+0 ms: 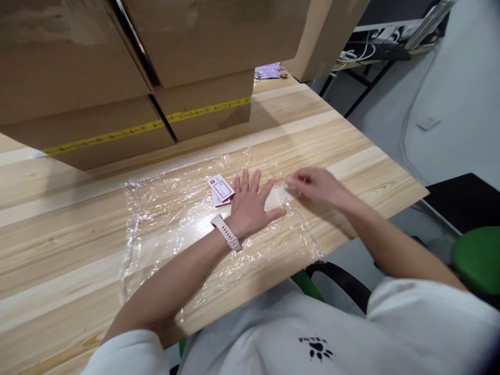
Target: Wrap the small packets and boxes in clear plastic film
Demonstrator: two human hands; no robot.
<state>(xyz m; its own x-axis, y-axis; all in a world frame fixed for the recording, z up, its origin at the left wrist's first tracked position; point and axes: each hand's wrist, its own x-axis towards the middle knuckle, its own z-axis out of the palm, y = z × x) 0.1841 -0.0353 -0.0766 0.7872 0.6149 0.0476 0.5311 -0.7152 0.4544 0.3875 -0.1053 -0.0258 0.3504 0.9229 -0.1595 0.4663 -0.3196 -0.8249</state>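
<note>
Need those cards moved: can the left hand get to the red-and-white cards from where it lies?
Probably yes: the left hand lies flat on the plastic film, fingertips beside the cards, nothing between.

1. The plastic film (pixel 187 219) is clear, thin, crinkled and glossy, throwing bright glints.
2. The table (pixel 332 140) is pale wood with visible grain in joined strips, smooth, with a soft sheen.
3. The cardboard boxes (pixel 117 62) are brown, matt and plain; yellow tape (pixel 203 110) with a slight gloss runs along them.
4. The small cards (pixel 221 189) look like smooth white printed paper or plastic with red marking.
5. The watch strap (pixel 225 233) on the left hand (pixel 252 203) looks like matt pale rubber.
6. The white shirt (pixel 351 333) is soft matt cloth.
</note>
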